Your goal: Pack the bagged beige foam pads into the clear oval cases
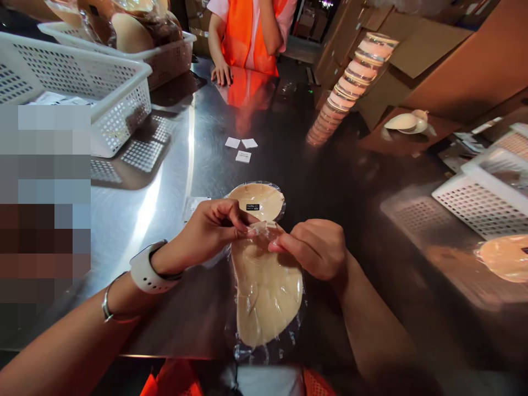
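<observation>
A pair of beige bra cups in clear plastic film lies in front of me on the metal table. The near cup [268, 300] is wrinkled under its film; the far cup [264, 197] carries a small black label. My left hand [220, 223] pinches the clear film between the cups, thumb against fingers. Close by on the right, my right hand [315, 247] is closed in a pinch on the same film. Fingertips hide part of the join between the cups. A white paper slip [198, 204] lies just beyond my left hand.
Three white cards [243, 157] lie ahead. White baskets [119, 129] stand at left, another basket [482, 206] at right. A tall leaning stack of round, clear-wrapped items [346, 91] rises back right. A person in an orange vest [239, 33] rests a hand on the far edge.
</observation>
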Motion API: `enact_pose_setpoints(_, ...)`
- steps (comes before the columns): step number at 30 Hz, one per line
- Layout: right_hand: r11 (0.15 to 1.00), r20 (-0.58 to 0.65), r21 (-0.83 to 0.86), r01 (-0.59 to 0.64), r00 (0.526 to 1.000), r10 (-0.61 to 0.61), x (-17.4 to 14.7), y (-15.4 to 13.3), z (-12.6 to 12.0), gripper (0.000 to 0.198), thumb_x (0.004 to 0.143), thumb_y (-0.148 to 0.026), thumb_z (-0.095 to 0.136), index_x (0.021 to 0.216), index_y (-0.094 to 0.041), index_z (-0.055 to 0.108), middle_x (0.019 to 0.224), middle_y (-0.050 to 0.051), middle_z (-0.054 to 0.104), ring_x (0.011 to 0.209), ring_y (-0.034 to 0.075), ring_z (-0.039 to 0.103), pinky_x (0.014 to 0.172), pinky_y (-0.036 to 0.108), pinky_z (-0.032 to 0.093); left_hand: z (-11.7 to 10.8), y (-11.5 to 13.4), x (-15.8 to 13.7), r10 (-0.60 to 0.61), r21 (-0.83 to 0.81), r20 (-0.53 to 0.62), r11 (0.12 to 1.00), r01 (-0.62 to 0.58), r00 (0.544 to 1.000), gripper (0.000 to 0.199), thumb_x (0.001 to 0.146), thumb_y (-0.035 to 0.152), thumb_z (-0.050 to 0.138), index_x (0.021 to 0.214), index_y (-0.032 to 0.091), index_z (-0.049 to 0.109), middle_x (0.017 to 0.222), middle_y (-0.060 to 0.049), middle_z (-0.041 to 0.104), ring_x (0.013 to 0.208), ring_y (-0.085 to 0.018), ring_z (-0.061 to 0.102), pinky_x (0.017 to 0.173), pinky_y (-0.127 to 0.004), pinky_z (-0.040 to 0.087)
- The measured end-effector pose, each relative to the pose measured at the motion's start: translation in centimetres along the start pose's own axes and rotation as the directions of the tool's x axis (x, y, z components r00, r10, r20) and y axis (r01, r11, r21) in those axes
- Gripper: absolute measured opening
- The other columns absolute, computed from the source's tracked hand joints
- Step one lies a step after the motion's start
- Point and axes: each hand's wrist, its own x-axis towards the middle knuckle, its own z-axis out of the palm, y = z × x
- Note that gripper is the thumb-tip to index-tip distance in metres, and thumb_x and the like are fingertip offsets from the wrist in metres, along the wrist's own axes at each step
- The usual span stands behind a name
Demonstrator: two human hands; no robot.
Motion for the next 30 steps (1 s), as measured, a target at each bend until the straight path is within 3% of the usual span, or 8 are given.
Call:
enact_pose_setpoints(5, 0.999, -0.015, 0.049, -0.005, 1.000, 0.006, -0.3, 0.2, 0.2, 0.016, 0.094, -0.017, 0.056, 0.079, -0.014, 0.058, 0.054, -0.003, 0.056, 0.048, 0.009, 0.048, 0.047, 0.027, 0.031, -0.1, 0.3, -0.2, -0.010, 0.031, 0.046, 0.999, 0.009, 0.999, 0.023, 0.071, 0.012, 0.079, 0.057, 0.013, 0.060, 0.083, -0.007, 0.077, 0.074, -0.014, 0.072, 0.066, -0.020, 0.058)
enact_pose_setpoints(15, 0.995, -0.026, 0.014, -0.101, 0.995, 0.101, -0.5, 0.6, 1.4, 0.017, 0.092, -0.025, 0.063, 0.079, -0.015, 0.060, 0.055, -0.004, 0.058, 0.046, 0.008, 0.048, 0.048, 0.025, 0.035, 0.0, 0.2, 0.3, -0.092, 0.030, -0.055, 0.995, 0.094, 0.994, 0.027, 0.070, 0.014, 0.079, 0.059, 0.015, 0.055, 0.076, -0.006, 0.075, 0.075, -0.016, 0.072, 0.074, -0.026, 0.059)
enact_pose_setpoints(17, 0.994, -0.026, -0.029, -0.107, 0.994, 0.106, -0.3, 0.4, 1.4, 0.017, 0.091, -0.024, 0.064, 0.078, -0.015, 0.061, 0.054, -0.004, 0.059, 0.045, 0.008, 0.049, 0.047, 0.025, 0.035, 0.0, 0.0, 0.4, -0.091, 0.021, -0.076, 0.995, 0.093, 0.993, 0.025, 0.071, 0.015, 0.078, 0.064, 0.015, 0.055, 0.077, -0.005, 0.075, 0.076, -0.015, 0.072, 0.074, -0.024, 0.057)
enact_pose_setpoints(20, 0.970, -0.065, -0.044, -0.239, 0.969, 0.236, -0.2, -0.1, 1.4, 0.015, 0.093, -0.025, 0.062, 0.081, -0.016, 0.064, 0.058, -0.003, 0.065, 0.047, 0.008, 0.053, 0.050, 0.024, 0.038, -0.1, -0.2, 0.2, -0.120, 0.062, -0.071, 0.990, 0.124, 0.990, 0.023, 0.071, 0.013, 0.076, 0.086, 0.019, 0.060, 0.084, -0.003, 0.074, 0.082, -0.015, 0.071, 0.071, -0.022, 0.055)
enact_pose_setpoints(22, 0.936, -0.131, -0.009, -0.352, 0.928, 0.348, -0.2, -0.4, 1.4, 0.013, 0.093, -0.026, 0.061, 0.084, -0.017, 0.065, 0.063, -0.002, 0.068, 0.050, 0.008, 0.057, 0.053, 0.022, 0.041, -0.1, -0.3, 0.0, -0.183, 0.202, -0.005, 0.963, 0.180, 0.983, 0.030, 0.071, 0.012, 0.074, 0.098, 0.021, 0.063, 0.085, -0.002, 0.072, 0.081, -0.016, 0.069, 0.066, -0.020, 0.053)
enact_pose_setpoints(25, 0.847, -0.224, 0.089, -0.523, 0.819, 0.529, -0.1, -0.9, 1.6, 0.014, 0.092, -0.029, 0.063, 0.082, -0.019, 0.067, 0.069, -0.002, 0.072, 0.054, 0.010, 0.062, 0.053, 0.022, 0.044, 0.0, -0.2, -0.3, -0.276, 0.417, 0.104, 0.884, 0.210, 0.956, 0.003, 0.075, 0.016, 0.070, 0.077, 0.017, 0.067, 0.068, 0.000, 0.065, 0.062, -0.013, 0.059, 0.052, -0.018, 0.044)
enact_pose_setpoints(27, 0.770, -0.247, 0.156, -0.619, 0.730, 0.637, 0.0, -1.0, 1.7, 0.016, 0.090, -0.032, 0.065, 0.079, -0.021, 0.069, 0.069, -0.002, 0.072, 0.054, 0.011, 0.062, 0.052, 0.022, 0.045, 0.0, 0.0, -0.3, -0.311, 0.428, 0.128, 0.874, 0.231, 0.942, 0.014, 0.078, 0.019, 0.067, 0.065, 0.016, 0.062, 0.058, 0.001, 0.056, 0.053, -0.010, 0.049, 0.046, -0.018, 0.037)
enact_pose_setpoints(30, 0.684, -0.322, 0.232, -0.692, 0.609, 0.725, 0.0, -0.6, 1.7, 0.015, 0.085, -0.034, 0.070, 0.077, -0.022, 0.069, 0.066, -0.002, 0.069, 0.052, 0.012, 0.059, 0.050, 0.024, 0.045, -0.1, 0.2, -0.3, -0.327, 0.407, 0.094, 0.875, 0.263, 0.940, 0.010, 0.076, 0.019, 0.066, 0.067, 0.016, 0.063, 0.059, 0.001, 0.053, 0.053, -0.010, 0.046, 0.045, -0.019, 0.036)
